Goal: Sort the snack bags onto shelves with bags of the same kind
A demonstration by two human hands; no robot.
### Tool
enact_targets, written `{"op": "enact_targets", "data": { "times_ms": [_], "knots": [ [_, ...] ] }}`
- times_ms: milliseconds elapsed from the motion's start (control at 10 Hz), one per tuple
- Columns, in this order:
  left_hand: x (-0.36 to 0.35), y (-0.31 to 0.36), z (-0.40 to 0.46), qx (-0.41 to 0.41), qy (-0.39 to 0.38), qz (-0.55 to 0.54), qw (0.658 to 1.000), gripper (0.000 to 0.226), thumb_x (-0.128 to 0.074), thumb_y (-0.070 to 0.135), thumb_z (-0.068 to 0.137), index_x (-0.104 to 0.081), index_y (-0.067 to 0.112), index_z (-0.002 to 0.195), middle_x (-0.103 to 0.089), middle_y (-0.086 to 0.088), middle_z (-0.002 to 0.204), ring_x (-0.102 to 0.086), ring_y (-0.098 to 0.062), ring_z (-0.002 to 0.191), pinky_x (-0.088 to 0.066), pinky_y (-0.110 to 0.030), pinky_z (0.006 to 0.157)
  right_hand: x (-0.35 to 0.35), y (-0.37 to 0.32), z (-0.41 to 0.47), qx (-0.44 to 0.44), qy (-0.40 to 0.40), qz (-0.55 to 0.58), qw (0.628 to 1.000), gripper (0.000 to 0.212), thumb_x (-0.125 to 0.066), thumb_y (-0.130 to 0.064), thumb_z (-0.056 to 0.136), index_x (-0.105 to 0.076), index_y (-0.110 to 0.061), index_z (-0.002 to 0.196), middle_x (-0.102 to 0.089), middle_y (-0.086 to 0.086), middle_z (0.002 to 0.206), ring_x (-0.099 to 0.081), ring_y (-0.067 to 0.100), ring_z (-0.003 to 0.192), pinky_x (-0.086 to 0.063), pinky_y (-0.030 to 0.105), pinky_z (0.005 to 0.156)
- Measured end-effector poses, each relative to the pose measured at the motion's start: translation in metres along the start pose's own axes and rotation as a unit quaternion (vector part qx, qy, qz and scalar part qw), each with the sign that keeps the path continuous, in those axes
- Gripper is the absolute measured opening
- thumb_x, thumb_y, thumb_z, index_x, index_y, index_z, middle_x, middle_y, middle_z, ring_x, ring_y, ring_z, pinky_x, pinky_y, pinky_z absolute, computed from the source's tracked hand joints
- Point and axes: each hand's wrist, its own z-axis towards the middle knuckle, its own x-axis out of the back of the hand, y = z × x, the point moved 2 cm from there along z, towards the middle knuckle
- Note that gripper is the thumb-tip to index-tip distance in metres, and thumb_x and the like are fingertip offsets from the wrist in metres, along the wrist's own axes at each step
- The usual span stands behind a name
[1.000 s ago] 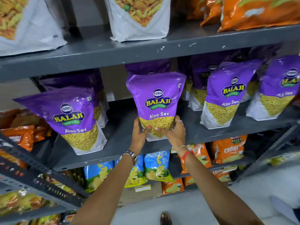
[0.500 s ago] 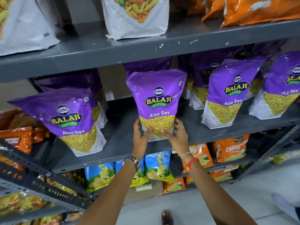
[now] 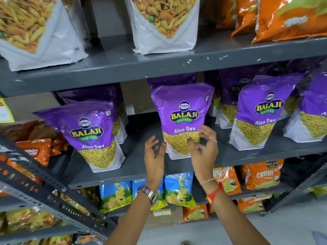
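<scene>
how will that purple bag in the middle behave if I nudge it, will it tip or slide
The middle purple bag stands upright on a narrow folded base, so a nudge near its top would probably tip it. Its glossy film on the smooth grey shelf suggests it slides easily. It looks puffed and soft, likely light and yielding.

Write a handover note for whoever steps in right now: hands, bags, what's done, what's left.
Left hand: open, fingers spread, just left of the middle Aloo Sev bag, holding nothing.
Right hand: open, in front of that bag's lower right corner; contact can't be confirmed, but it isn't gripping.
The bag stands upright on the middle shelf, between other purple Aloo Sev bags at left and right, so it is with its own kind.
Done: this bag is placed.
Left: no other bag is in hand; probably fetch the next one and match it to its shelf. Blue chip bags and orange bags sit on the shelf below.
</scene>
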Motion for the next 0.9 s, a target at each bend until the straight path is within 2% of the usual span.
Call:
{"op": "enact_targets", "data": {
  "times_ms": [100,200,300,400,500,600,700,800,900],
  "knots": [
    [0.027,0.050,-0.004,-0.119,0.041,-0.021,0.992,0.027,-0.058,0.009,0.089,-0.054,0.014,0.116,-0.061,-0.007,0.112,-0.057,0.009,0.087,-0.043,-0.005,0.075,-0.022,-0.070,0.000,0.086,-0.022,0.053,0.995,0.043,-0.070,-0.003,0.079,-0.054,-0.035,0.104,-0.062,0.008,0.108,-0.061,0.007,0.097,-0.055,0.023,0.074],
    [0.059,0.111,0.000,-0.231,0.091,-0.050,0.967,0.020,-0.056,0.013,0.089,-0.057,0.017,0.109,-0.063,-0.001,0.103,-0.059,0.001,0.088,-0.046,-0.013,0.079,-0.048,-0.135,0.005,0.149,-0.067,0.101,0.981,0.034,-0.068,-0.005,0.079,-0.056,-0.029,0.101,-0.063,0.009,0.103,-0.061,0.010,0.094,-0.052,0.018,0.072],
    [0.094,0.169,0.006,-0.323,0.135,-0.057,0.935,0.019,-0.053,0.013,0.090,-0.057,0.027,0.102,-0.063,0.006,0.100,-0.060,-0.006,0.094,-0.046,-0.017,0.084,-0.082,-0.185,0.015,0.194,-0.123,0.141,0.963,0.034,-0.068,-0.002,0.079,-0.055,-0.026,0.100,-0.061,0.009,0.101,-0.057,0.006,0.090,-0.051,0.013,0.069],
    [0.124,0.214,0.015,-0.376,0.143,-0.073,0.913,0.017,-0.051,0.016,0.090,-0.055,0.029,0.101,-0.061,0.007,0.098,-0.057,0.003,0.089,-0.045,-0.013,0.080,-0.122,-0.223,0.024,0.227,-0.190,0.143,0.944,0.035,-0.067,-0.001,0.079,-0.055,-0.020,0.104,-0.060,0.008,0.100,-0.056,0.009,0.088,-0.052,0.013,0.065],
    [0.151,0.247,0.037,-0.403,0.167,-0.052,0.898,0.016,-0.052,0.030,0.087,-0.051,0.035,0.102,-0.054,-0.004,0.101,-0.053,0.000,0.083,-0.041,-0.008,0.072,-0.167,-0.246,0.032,0.218,-0.265,0.097,0.934,0.046,-0.070,-0.002,0.076,-0.053,-0.013,0.118,-0.059,0.005,0.104,-0.057,0.015,0.089,-0.053,0.019,0.073],
    [0.180,0.268,0.075,-0.353,0.201,-0.065,0.911,0.031,-0.053,0.039,0.081,-0.047,0.039,0.111,-0.045,-0.022,0.111,-0.052,-0.024,0.095,-0.046,-0.029,0.083,-0.209,-0.252,0.039,0.218,-0.323,0.032,0.920,0.064,-0.073,-0.005,0.075,-0.044,-0.006,0.132,-0.059,0.010,0.123,-0.057,0.024,0.114,-0.044,0.032,0.097],
    [0.198,0.280,0.103,-0.239,0.216,-0.037,0.946,0.049,-0.046,0.034,0.093,-0.032,0.026,0.139,-0.030,-0.015,0.147,-0.039,-0.027,0.131,-0.030,-0.043,0.110,-0.230,-0.252,0.040,0.195,-0.357,-0.018,0.913,0.073,-0.072,-0.011,0.078,-0.034,-0.004,0.140,-0.053,0.017,0.139,-0.048,0.030,0.129,-0.039,0.032,0.104],
    [0.200,0.284,0.112,-0.176,0.183,-0.076,0.964,0.054,-0.034,0.039,0.098,-0.015,0.024,0.147,-0.027,-0.002,0.151,-0.030,-0.015,0.135,-0.023,-0.036,0.109,-0.236,-0.248,0.037,0.182,-0.358,-0.012,0.916,0.070,-0.068,-0.012,0.082,-0.030,-0.007,0.141,-0.051,0.015,0.140,-0.047,0.030,0.131,-0.040,0.037,0.108],
    [0.197,0.290,0.097,-0.158,0.176,-0.075,0.969,0.053,-0.030,0.040,0.099,-0.014,0.025,0.147,-0.030,-0.001,0.148,-0.031,-0.012,0.131,-0.025,-0.037,0.106,-0.236,-0.247,0.037,0.160,-0.348,-0.019,0.924,0.071,-0.068,-0.014,0.082,-0.029,-0.008,0.141,-0.051,0.015,0.138,-0.048,0.031,0.130,-0.041,0.042,0.107]
  ]
}}
